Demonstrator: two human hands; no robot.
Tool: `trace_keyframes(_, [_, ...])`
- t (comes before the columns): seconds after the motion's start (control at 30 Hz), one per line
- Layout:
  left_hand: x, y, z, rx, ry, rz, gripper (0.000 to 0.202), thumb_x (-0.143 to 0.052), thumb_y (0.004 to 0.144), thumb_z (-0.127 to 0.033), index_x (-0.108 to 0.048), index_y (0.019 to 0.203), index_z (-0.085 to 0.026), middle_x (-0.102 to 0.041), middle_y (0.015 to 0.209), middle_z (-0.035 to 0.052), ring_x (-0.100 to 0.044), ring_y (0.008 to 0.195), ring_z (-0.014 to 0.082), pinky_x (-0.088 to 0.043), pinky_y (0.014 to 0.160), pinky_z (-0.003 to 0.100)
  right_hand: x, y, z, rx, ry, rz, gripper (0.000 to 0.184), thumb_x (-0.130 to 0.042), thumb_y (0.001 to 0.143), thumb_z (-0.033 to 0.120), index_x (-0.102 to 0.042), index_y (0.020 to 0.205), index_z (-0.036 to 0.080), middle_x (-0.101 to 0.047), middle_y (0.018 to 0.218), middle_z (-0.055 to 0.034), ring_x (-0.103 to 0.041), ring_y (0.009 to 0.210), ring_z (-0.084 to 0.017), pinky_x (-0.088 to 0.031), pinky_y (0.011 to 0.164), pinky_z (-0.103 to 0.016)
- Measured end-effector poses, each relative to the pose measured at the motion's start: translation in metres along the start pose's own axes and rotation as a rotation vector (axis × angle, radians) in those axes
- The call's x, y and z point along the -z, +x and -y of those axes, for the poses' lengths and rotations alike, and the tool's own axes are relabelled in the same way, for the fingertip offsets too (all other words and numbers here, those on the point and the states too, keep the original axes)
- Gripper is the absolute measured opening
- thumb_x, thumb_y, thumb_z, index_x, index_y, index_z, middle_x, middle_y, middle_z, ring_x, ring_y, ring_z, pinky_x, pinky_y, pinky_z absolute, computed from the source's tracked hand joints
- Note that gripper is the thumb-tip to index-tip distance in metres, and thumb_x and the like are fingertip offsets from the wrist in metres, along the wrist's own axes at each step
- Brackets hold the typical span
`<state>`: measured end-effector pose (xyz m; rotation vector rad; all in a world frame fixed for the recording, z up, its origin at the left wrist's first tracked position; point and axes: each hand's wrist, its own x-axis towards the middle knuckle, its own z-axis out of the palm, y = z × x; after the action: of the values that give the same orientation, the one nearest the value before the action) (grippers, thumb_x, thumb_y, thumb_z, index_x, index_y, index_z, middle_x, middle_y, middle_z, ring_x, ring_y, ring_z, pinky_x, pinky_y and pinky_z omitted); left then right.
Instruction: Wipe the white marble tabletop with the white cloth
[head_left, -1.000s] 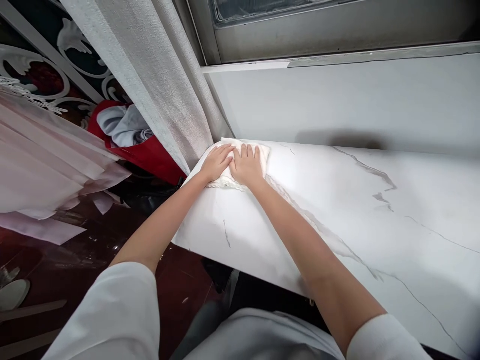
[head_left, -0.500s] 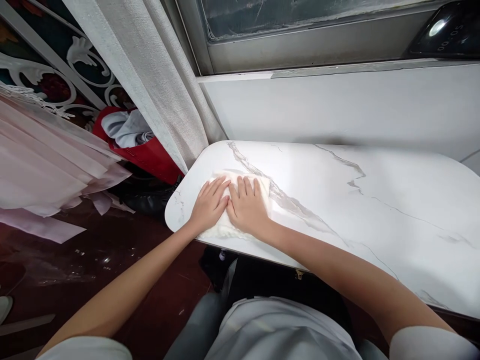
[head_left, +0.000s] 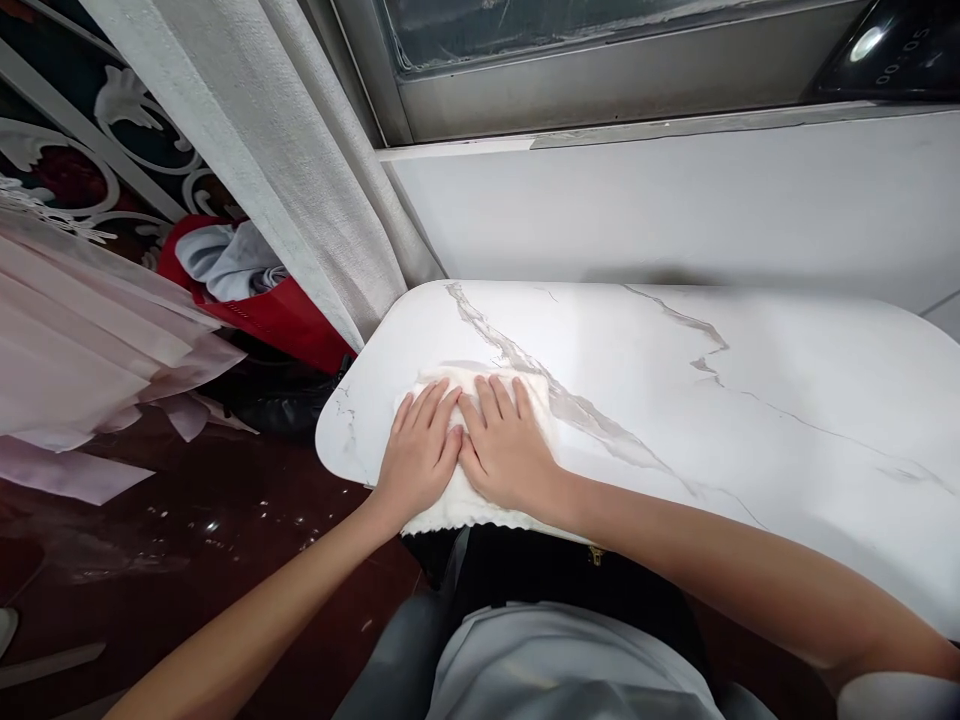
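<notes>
A white cloth [head_left: 459, 506] lies at the near left edge of a white marble-patterned tabletop [head_left: 675, 400], its lower hem hanging slightly over the rim. My left hand [head_left: 417, 457] presses flat on the cloth's left half, fingers stretched forward and close together. Beside it, touching at the thumbs, my right hand [head_left: 508, 450] lies flat on the right half with fingers extended. Most of the cloth is hidden under the two palms.
A grey curtain [head_left: 300, 170] hangs at the table's far left corner. Behind it stands a red bag [head_left: 277, 315] holding grey fabric. Pink pleated fabric [head_left: 82, 350] lies at left over a dark reddish floor. A window frame [head_left: 600, 80] and white wall run behind the table.
Both hands have slid the cloth from the far left corner toward me along the left side, down to the table's near edge.
</notes>
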<state>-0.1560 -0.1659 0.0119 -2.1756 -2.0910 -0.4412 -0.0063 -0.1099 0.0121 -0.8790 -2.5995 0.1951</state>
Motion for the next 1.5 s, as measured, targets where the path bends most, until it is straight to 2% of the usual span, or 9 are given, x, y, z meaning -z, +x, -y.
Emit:
trace_keyframes(0.17, [-0.009,0.03,0.006,0.036,-0.006,0.012,0.048,-0.024,0.099,-0.029,-0.042,0.141,-0.014,-0.044,0.15,0.0132,-0.033,0.143,0.0247,-0.021,0.12,0.048,-0.003,0.023,-0.02,-0.019,-0.011,-0.004,0.052,-0.035,0.097,0.03,-0.045,0.142,0.007,-0.039,0.152,-0.0219,-0.032,0.141,-0.035,-0.017,0.117,-0.056])
trace_keyframes(0.33, [-0.024,0.091,0.023,-0.04,-0.041,0.022,0.045,-0.027,0.098,-0.03,-0.044,0.139,-0.021,-0.045,0.151,0.0083,-0.034,0.142,0.0215,-0.02,0.12,0.045,-0.012,0.06,-0.052,-0.144,-0.056,-0.052,0.052,-0.033,0.098,0.028,-0.044,0.142,0.003,-0.04,0.151,-0.0236,-0.032,0.142,-0.034,-0.015,0.117,-0.055])
trace_keyframes(0.47, [-0.036,0.14,0.031,-0.028,-0.049,0.041,0.046,-0.027,0.098,-0.029,-0.044,0.139,-0.019,-0.043,0.152,0.0083,-0.034,0.142,0.0215,-0.019,0.12,0.044,-0.016,0.094,-0.084,-0.175,-0.057,-0.061,0.051,-0.034,0.098,0.027,-0.044,0.143,0.005,-0.04,0.151,-0.0221,-0.032,0.142,-0.032,-0.014,0.117,-0.054])
trace_keyframes(0.7, [-0.057,0.209,0.03,0.007,-0.074,0.027,0.046,-0.029,0.098,-0.028,-0.046,0.139,-0.019,-0.043,0.152,0.0083,-0.035,0.142,0.022,-0.018,0.12,0.044,-0.013,0.137,-0.142,-0.207,-0.052,-0.046,0.049,-0.035,0.096,0.024,-0.048,0.141,0.011,-0.042,0.151,-0.0163,-0.033,0.142,-0.028,-0.013,0.119,-0.049])
trace_keyframes(0.9, [-0.074,0.252,0.022,0.01,-0.12,-0.009,0.046,-0.029,0.097,-0.027,-0.048,0.138,-0.019,-0.045,0.15,0.0082,-0.036,0.14,0.0226,-0.018,0.12,0.044,-0.01,0.156,-0.18,-0.25,-0.063,-0.073,0.047,-0.033,0.095,0.021,-0.05,0.138,0.015,-0.045,0.149,-0.0122,-0.035,0.139,-0.025,-0.015,0.119,-0.047])
trace_keyframes(1.13, [-0.079,0.272,0.015,0.001,-0.14,-0.011,0.045,-0.029,0.097,-0.027,-0.05,0.136,-0.018,-0.049,0.147,0.0087,-0.04,0.137,0.0231,-0.019,0.119,0.045,-0.008,0.164,-0.198,-0.273,-0.062,-0.078,0.044,-0.031,0.095,0.021,-0.052,0.134,0.017,-0.053,0.141,-0.0108,-0.042,0.131,-0.025,-0.019,0.116,-0.046])
trace_keyframes(1.33, [-0.078,0.268,0.013,0.002,-0.136,-0.018,0.045,-0.029,0.098,-0.028,-0.049,0.137,-0.019,-0.048,0.147,0.009,-0.038,0.139,0.0233,-0.019,0.119,0.046,-0.011,0.161,-0.199,-0.267,-0.077,-0.103,0.044,-0.032,0.095,0.021,-0.052,0.132,0.011,-0.053,0.141,-0.0132,-0.042,0.132,-0.026,-0.019,0.116,-0.045])
trace_keyframes(1.5, [-0.074,0.259,0.006,0.008,-0.139,-0.004,0.046,-0.029,0.098,-0.028,-0.048,0.139,-0.018,-0.046,0.149,0.0095,-0.036,0.14,0.0233,-0.018,0.12,0.046,-0.011,0.152,-0.195,-0.271,-0.102,-0.092,0.048,-0.031,0.095,0.022,-0.048,0.137,0.008,-0.046,0.148,-0.0155,-0.037,0.137,-0.026,-0.017,0.117,-0.047])
